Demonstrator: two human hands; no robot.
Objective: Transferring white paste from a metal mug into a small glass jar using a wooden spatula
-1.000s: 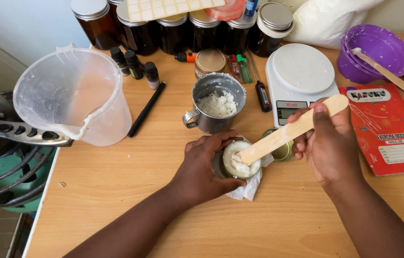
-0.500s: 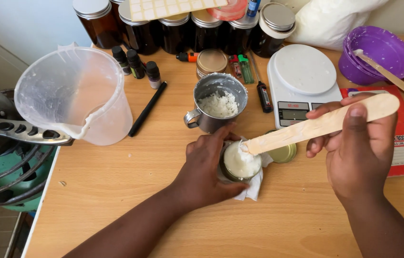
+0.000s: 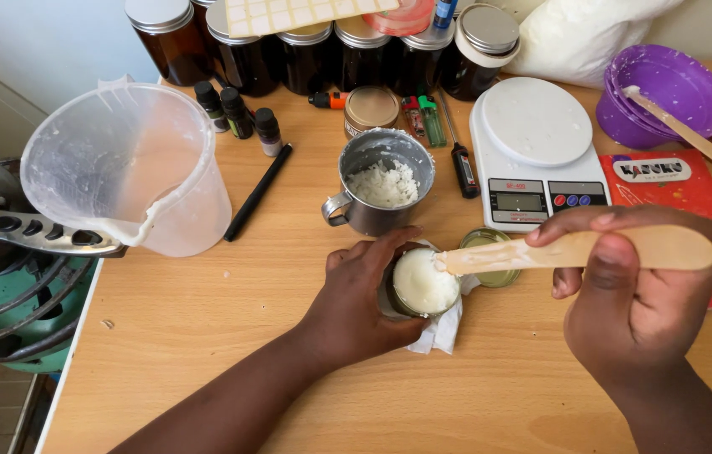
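On the wooden table [image 3: 204, 336], centre: left hand [image 3: 356, 294] wrapped closed around a small jar [image 3: 423, 284] of white cream, set on a crumpled tissue [image 3: 444, 332]. Right hand [image 3: 625, 303] pinches a flat wooden stick [image 3: 574, 250], thumb on top, its tip touching the cream (possibly pressing in; hard to tell). Just behind the jar: metal mug [image 3: 381, 181] of white flakes. Jar lid [image 3: 490, 252] beside it, kitchen scale [image 3: 532, 147] beyond. Plastic jug [image 3: 133, 168] well to the left.

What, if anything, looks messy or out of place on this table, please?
The large plastic jug is smeared with white residue that drips off its spout. A crumpled tissue lies under the small jar held by the left hand. Nothing looks damaged.
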